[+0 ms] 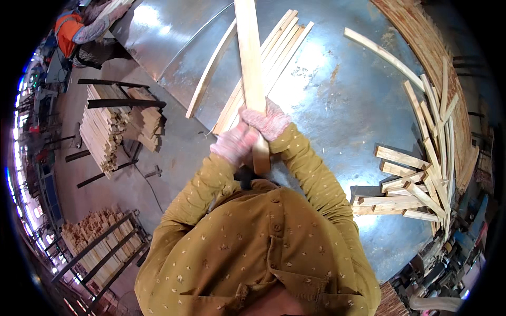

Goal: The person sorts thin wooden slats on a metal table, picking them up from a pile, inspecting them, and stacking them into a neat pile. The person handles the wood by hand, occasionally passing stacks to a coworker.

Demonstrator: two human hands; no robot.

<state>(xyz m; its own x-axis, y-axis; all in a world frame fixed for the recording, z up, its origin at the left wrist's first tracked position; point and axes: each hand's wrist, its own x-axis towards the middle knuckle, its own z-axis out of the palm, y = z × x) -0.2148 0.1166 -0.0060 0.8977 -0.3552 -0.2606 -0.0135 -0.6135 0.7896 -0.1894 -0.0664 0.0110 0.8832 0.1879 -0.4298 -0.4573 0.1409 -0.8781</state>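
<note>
A long pale wooden plank [250,58] runs from close to my body out over the metal table [316,131]. Both my hands wear pinkish-white work gloves and meet around it near its close end. My left hand [234,142] is closed on the plank from the left, somewhat blurred. My right hand [271,120] grips it from the right, just beyond the left one. Under and beside the plank lies a row of wooden strips [279,47]. A single strip [211,68] rests apart to the left, near the table edge.
On the table's right lie a curved strip [382,52] and a jumble of short wooden pieces [403,184]. Stacked lumber [105,126] sits on a rack left of the table, with another stack [105,247] nearer. A co-worker in an orange vest [68,34] stands far left.
</note>
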